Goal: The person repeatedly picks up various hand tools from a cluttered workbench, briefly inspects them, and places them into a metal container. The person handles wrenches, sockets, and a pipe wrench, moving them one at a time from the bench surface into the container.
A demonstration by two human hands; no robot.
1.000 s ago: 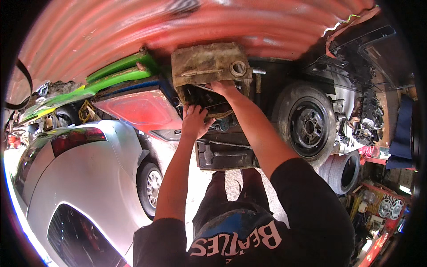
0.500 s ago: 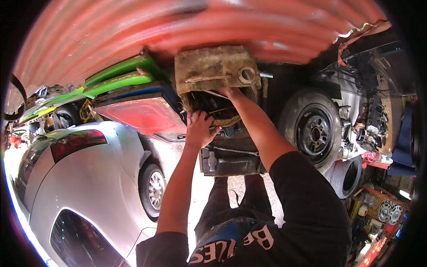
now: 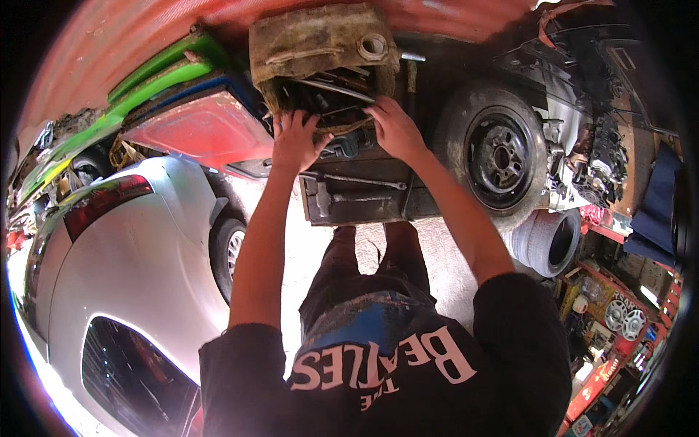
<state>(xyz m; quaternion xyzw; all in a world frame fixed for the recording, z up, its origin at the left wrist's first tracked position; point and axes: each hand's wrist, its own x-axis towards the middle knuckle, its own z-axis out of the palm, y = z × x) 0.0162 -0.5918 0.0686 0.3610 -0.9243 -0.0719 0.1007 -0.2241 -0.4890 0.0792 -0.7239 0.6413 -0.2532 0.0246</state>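
Note:
A dirty, cut-open plastic jug (image 3: 295, 47) with a round neck stands on the bench, with several metal tools inside. My left hand (image 3: 295, 138) is hooked over its front left rim, fingers bent inward and thumb out to the side. At the front right edge is my right hand (image 3: 393, 130), its fingers curled together beside the end of a long metal rod (image 3: 338, 90). Whether they grip the rod or the rim is hard to make out. In front of the jug lie a hammer (image 3: 325, 198) and a long wrench (image 3: 364, 180).
A wheel with a black rim (image 3: 502, 156) stands right of the bench. A red panel (image 3: 200, 131) and green panels (image 3: 171, 73) are at the left, beyond a silver car (image 3: 138, 247). Loose tires (image 3: 561, 244) and a cluttered shelf (image 3: 619, 328) are at the lower right.
My right hand has drawn back from inside the jug to its front right edge. My left hand stays on the rim. The whole view has shifted, so the scene sits higher and further left.

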